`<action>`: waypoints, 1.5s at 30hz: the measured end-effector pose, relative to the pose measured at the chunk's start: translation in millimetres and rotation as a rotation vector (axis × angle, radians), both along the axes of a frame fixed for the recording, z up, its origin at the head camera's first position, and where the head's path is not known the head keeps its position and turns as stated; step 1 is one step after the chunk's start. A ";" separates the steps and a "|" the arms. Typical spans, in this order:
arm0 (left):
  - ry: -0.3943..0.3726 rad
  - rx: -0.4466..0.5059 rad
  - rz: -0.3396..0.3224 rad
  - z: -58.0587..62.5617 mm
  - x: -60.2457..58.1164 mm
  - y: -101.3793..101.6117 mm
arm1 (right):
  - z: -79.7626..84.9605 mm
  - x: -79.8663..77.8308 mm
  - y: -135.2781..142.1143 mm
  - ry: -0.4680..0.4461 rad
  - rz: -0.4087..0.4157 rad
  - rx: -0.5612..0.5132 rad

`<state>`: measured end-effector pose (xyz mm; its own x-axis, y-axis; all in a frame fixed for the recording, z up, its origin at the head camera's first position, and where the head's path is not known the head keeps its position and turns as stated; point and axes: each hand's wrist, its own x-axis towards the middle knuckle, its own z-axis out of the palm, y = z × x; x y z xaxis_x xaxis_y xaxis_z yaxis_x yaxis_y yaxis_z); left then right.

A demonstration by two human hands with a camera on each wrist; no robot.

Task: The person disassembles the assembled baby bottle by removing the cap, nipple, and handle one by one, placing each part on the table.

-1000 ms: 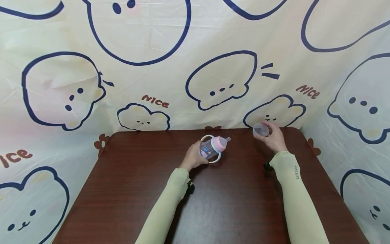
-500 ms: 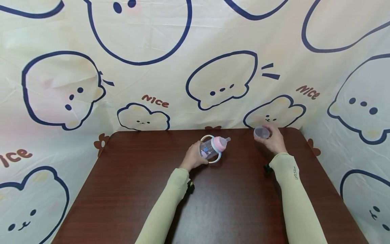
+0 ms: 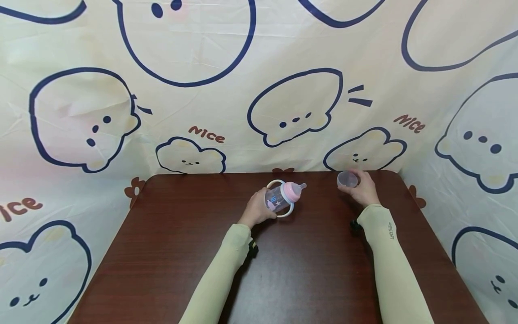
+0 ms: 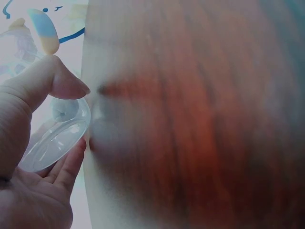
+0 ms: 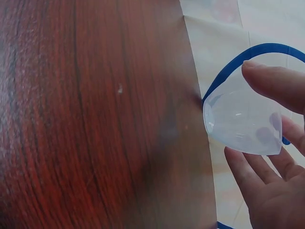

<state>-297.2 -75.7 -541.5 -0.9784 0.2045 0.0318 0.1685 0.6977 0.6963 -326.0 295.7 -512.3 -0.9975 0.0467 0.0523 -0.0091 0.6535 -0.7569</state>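
Note:
In the head view my left hand (image 3: 258,208) grips a clear baby bottle (image 3: 274,199) tilted on its side above the table. Its pink top and teat point right, and pale handles curve out on both sides. The left wrist view shows the bottle's clear base (image 4: 59,140) between thumb and fingers, with one blue-and-yellow handle (image 4: 44,31) beyond. Near the table's back right, my right hand (image 3: 365,188) holds a translucent cup-shaped cap (image 3: 347,179), its open end up. In the right wrist view thumb and fingers lie on either side of this cap (image 5: 243,119).
Both hands are over the dark brown wooden table (image 3: 182,252), close to its back edge. A cream sheet (image 3: 226,108) with blue-outlined cartoon faces hangs behind and at both sides. A small dark band (image 3: 253,248) shows at the left wrist, another (image 3: 356,224) at the right.
The right hand has lowered the translucent cap slightly, towards the table. The left hand and the baby bottle have stayed in place.

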 end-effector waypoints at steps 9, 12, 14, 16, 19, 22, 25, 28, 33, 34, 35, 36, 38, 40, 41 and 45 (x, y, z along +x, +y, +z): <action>-0.011 0.006 0.006 0.2 0.2 -0.1 | -5.4 -4.0 0.7 -0.027 -0.009 0.016; -0.009 0.007 0.005 -0.1 0.4 -0.5 | -7.2 -5.2 0.7 -0.032 -0.016 0.016; -0.010 0.008 0.006 0.5 0.5 -0.7 | -7.8 -5.6 0.2 -0.029 -0.018 0.015; -0.011 0.005 0.007 1.3 0.4 -0.6 | -7.7 -5.4 -0.8 -0.029 -0.020 0.012; -0.013 -0.002 0.008 2.1 -0.1 -0.2 | -8.0 -5.3 -1.4 -0.040 -0.021 0.011; -0.014 -0.002 0.012 2.2 -0.5 0.1 | -8.2 -5.1 -0.9 -0.049 -0.016 0.018; -0.011 0.000 0.006 1.0 -0.8 -0.1 | -8.3 -4.6 0.2 -0.051 -0.014 0.027; 0.000 -0.002 -0.007 -0.4 -0.9 -0.3 | -8.4 -3.9 1.1 -0.054 -0.016 0.035; 0.003 -0.006 -0.009 -1.5 -0.5 -0.7 | -10.6 -5.4 3.1 -0.051 -0.010 0.041; 0.000 -0.004 -0.008 -1.5 -0.5 -0.8 | -11.3 -6.1 3.7 -0.049 -0.008 0.040; -0.003 -0.004 -0.006 -1.5 -0.6 -0.8 | -12.0 -6.8 4.2 -0.047 -0.008 0.039; -0.008 0.002 -0.004 -1.4 -0.6 -0.9 | -12.8 -7.6 4.7 -0.045 -0.008 0.039; -0.012 0.005 -0.001 -1.0 -0.4 -1.4 | -14.3 -8.9 5.3 -0.044 -0.010 0.038; -0.019 0.010 0.004 -0.4 0.0 -1.6 | -15.1 -10.0 6.0 -0.047 -0.012 0.037; -0.021 0.009 0.006 0.3 0.1 -1.6 | -15.0 -10.4 6.4 -0.049 -0.012 0.037; -0.023 0.001 0.003 1.1 -0.4 -1.6 | -14.0 -11.5 7.8 -0.050 -0.011 0.036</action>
